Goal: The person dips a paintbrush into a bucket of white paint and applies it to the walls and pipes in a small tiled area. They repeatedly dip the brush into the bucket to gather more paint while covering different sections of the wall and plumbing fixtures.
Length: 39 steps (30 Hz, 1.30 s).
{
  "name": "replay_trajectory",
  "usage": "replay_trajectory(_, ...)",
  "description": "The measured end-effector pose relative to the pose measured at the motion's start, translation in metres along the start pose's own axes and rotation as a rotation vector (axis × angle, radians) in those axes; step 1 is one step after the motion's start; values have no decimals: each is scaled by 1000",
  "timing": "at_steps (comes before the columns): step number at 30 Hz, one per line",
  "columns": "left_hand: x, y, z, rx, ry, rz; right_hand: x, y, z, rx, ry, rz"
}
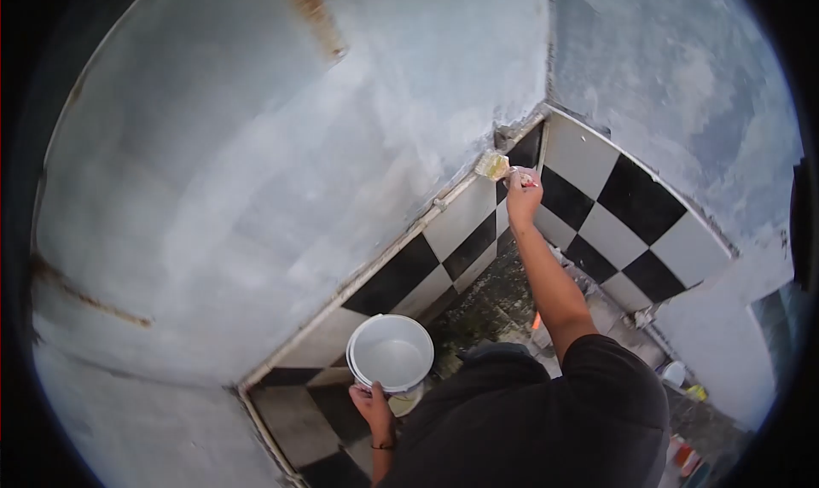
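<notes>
In the head view, my left hand [374, 409] grips the near rim of a white plastic bucket [391, 354], fingers under the edge. Pale whitish liquid appears to lie in its bottom. Stretched far forward, my right hand [524, 194] is closed round the handle of a paintbrush [493, 165]. The light, yellowish bristles are right at the ledge where the tiles end, close to the room's corner. Beside the brush rises a pale blue-grey wall [281, 189] with streaky whitish patches.
Black and white checkered tiles [641, 200] cover the lower walls, topped by a narrow ledge [341, 293]. Rust-brown streaks [311, 14] mark the wall. Below is a dirty, dark floor [488, 305]. A white container [674, 373] and other small items sit at the lower right.
</notes>
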State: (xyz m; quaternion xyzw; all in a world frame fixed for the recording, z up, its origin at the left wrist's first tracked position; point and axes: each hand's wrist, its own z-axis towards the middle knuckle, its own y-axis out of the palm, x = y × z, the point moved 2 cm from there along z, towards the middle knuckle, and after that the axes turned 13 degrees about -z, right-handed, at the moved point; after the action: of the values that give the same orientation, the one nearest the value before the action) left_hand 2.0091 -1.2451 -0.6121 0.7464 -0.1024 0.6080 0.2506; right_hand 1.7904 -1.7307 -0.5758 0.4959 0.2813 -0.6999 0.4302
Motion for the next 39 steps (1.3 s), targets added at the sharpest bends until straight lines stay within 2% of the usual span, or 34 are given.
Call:
replay_trajectory(2, 8, 6, 8, -33, 4, 65, 19, 15, 4, 76, 150, 176)
replay_trajectory(4, 25, 26, 8, -46, -4, 103, 32, 27, 9, 171, 195, 220)
replay_trajectory(7, 41, 47, 9, -55, -67, 42, 51, 42, 3, 175, 285, 19)
replay_trajectory(9, 33, 37, 23, -106, -34, 130, 68, 59, -29, 91, 156, -19)
replay_trajectory(11, 33, 40, 30, -145, -8, 208, 31, 41, -57, -179, 259, 18)
replay_trajectory(12, 38, 54, 26, -143, -65, 164, 18, 24, -59, -179, 266, 14)
replay_trajectory(13, 40, 62, 28, -137, -125, 118, 6, 15, -65, -291, 336, 148)
replay_trajectory(14, 37, 66, 33, -124, -133, 121, -5, 8, -70, -408, 409, 282)
replay_trajectory(16, 29, 65, 45, -209, -109, 104, -26, -16, -80, -468, 383, 264)
replay_trajectory(18, 32, 77, 50, -220, -119, 122, -57, -35, -88, -617, 197, 289)
replay_trajectory(19, 27, 75, 53, -240, -98, 142, -74, -47, -91, -667, 225, 282)
replay_trajectory(21, 23, 80, 62, -274, -90, 167, -107, -56, -96, -997, -210, 122)
replay_trajectory(22, 27, 87, 62, -284, -104, 179, -114, -55, -102, -1035, -201, 119)
replay_trajectory(23, 31, 93, 61, -253, -117, 169, -124, -50, -113, -1188, -291, 65)
replay_trajectory(25, 35, 104, 61, -342, -91, 147, -123, -34, -138, -1408, -508, -66)
replay_trajectory(28, 30, 109, 61, -411, -97, 124, -95, -4, -186, -1499, -625, -104)
replay_trajectory(30, 23, 111, 56, -420, -91, 129, -78, 10, -215, -1517, -825, -224)
replay_trajectory(31, 22, 115, 51, -419, -85, 135, -68, 13, -223, -1526, -830, -228)
replay_trajectory(32, 21, 116, 47, -417, -78, 143, -64, 15, -230, -1496, -923, -354)
replay_trajectory(33, 10, 109, 49, -403, 8, 209, -60, 14, -236, -1462, -1015, -475)
replay_trajectory(34, 4, 104, 47, -390, 5, 207, -55, 10, -241, -1475, -1020, -469)
replay_trajectory(36, 1, 106, 41, -294, -30, 138, -54, -1, -238, -1634, -775, -714)
replay_trajectory(37, -2, 105, 38, -284, -33, 137, -53, -6, -240, -1644, -777, -712)
replay_trajectory(39, -10, 108, 33, -328, 65, 203, -46, -14, -239, -1665, -657, -827)
